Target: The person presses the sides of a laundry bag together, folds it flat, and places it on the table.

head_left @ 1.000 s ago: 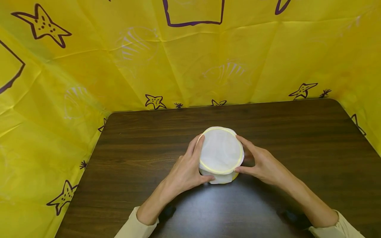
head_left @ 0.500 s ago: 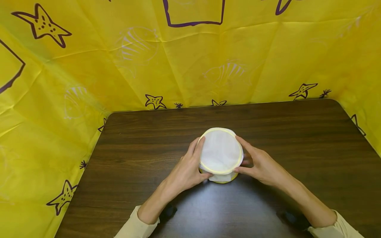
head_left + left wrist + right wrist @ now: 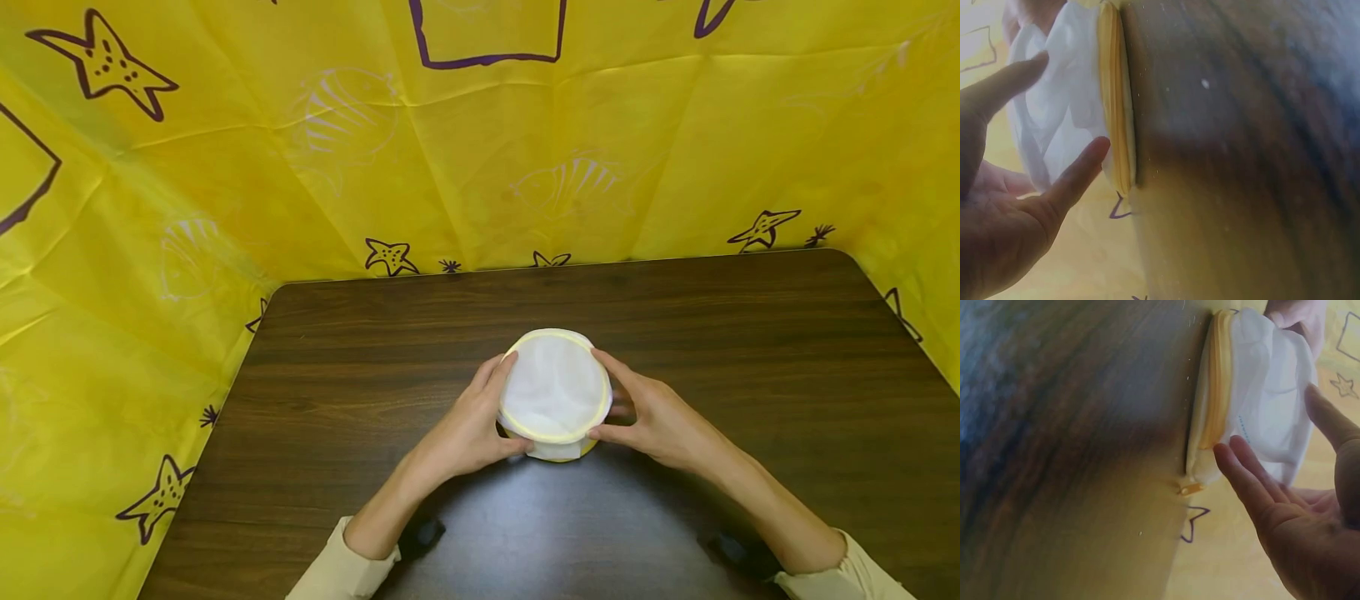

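A round white zippered pouch (image 3: 555, 387) with yellow piping round its top stands on the brown table, held between both hands. The left hand (image 3: 467, 433) spans its left side, fingers at the top rim and thumb low at the front. Opposite it, the right hand (image 3: 660, 417) has its index fingertip at the upper right rim and its thumb at the lower right. A yellow zipper band (image 3: 1115, 100) circles the base in the left wrist view. The soft white wall is creased. A zipper pull (image 3: 1192, 489) hangs by the base in the right wrist view.
The dark wood-grain table (image 3: 360, 350) has rounded far corners. A yellow cloth (image 3: 480, 167) printed with starfish and fish hangs behind it and along both sides.
Both hands and the pouch's top have shifted slightly toward the person. The yellow band at the front base shows more than it did a second ago. The hands keep their places round the pouch.
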Demonstrator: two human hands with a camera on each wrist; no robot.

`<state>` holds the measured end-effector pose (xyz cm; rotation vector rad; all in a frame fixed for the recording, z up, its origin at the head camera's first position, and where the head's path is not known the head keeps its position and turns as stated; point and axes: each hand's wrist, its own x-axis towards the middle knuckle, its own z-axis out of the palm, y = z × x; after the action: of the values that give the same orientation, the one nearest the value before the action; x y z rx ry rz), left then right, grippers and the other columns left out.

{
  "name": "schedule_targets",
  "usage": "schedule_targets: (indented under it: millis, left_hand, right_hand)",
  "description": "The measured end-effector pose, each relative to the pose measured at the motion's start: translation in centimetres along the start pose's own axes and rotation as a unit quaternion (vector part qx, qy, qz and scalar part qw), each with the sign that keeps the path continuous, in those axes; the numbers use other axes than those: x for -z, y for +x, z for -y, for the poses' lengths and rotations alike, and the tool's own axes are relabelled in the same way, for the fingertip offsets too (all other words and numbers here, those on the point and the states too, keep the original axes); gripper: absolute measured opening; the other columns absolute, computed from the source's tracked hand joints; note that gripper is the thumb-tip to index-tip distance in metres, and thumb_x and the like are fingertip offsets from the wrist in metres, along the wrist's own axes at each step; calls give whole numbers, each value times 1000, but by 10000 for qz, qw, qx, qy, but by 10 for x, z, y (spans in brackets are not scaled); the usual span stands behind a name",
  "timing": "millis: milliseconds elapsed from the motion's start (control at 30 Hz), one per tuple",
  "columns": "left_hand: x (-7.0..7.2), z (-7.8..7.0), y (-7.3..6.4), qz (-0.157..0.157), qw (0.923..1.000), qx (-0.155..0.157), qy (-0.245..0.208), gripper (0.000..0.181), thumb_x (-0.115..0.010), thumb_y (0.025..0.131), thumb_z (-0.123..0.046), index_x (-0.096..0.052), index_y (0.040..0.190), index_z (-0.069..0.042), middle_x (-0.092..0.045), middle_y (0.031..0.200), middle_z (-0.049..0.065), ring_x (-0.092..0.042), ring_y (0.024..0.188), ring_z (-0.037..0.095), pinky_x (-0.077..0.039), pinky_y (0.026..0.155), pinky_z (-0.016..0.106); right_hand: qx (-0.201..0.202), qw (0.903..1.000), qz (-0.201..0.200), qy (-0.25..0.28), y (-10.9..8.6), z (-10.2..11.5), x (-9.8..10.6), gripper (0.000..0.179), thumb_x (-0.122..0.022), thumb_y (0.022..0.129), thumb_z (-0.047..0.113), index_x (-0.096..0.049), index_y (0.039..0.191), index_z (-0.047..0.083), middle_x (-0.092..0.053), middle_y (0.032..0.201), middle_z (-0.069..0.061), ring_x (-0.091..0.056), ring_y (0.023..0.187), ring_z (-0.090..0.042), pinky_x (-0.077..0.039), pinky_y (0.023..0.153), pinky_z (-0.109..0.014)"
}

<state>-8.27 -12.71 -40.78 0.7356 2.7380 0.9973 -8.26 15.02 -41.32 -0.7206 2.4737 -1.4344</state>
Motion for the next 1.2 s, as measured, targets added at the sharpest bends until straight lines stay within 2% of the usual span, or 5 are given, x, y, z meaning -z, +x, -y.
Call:
schedule_targets:
  millis: [167, 467, 767, 967, 1200]
  left_hand:
    - [1, 3, 0, 65, 9998, 0, -194, 116, -93, 69, -32, -21, 157, -6, -30, 156, 10, -41, 135, 23, -39, 110, 39]
    - [4, 4, 0, 98, 9996, 54, -272, 116, -90, 71, -41, -21, 158, -9, -31, 156, 8, -39, 137, 21, -37, 110, 40]
    - [5, 3, 1, 187, 9991, 191, -330, 101, -79, 85, -41, -19, 159, -9, -30, 157, 8, -37, 139, 20, -36, 112, 40]
    - [5, 1, 0, 227, 9988, 348, -262, 107, -83, 81, -38, -17, 158, -4, -33, 156, 13, -39, 138, 25, -37, 111, 43]
    - [4, 1, -2, 201, 9987, 455, -123, 107, -85, 78, -39, -21, 158, -6, -37, 154, 13, -41, 137, 27, -37, 110, 45]
  right_hand:
    - [-14, 10000, 28, -47, 0, -1, -1, 100, -87, 75, 9, -28, 155, 2, -49, 141, -29, -69, 105, -27, -58, 78, -33]
    - [-43, 9999, 71, -125, 1, -1, -1, 100, -87, 75, 10, -28, 154, 0, -51, 139, -27, -69, 105, -26, -58, 79, -33]
    - [-79, 9996, 84, -265, 2, -2, -1, 99, -88, 73, 10, -30, 152, 0, -54, 137, -27, -68, 107, -28, -57, 82, -33]
    - [-124, 9998, 156, -33, 1, -4, -3, 95, -88, 73, 8, -31, 150, 1, -55, 135, -26, -67, 110, -30, -56, 85, -35]
    - [-182, 9994, 188, -204, -1, -5, -4, 94, -88, 75, 12, -32, 149, -2, -55, 136, -28, -65, 112, -33, -55, 87, -37]
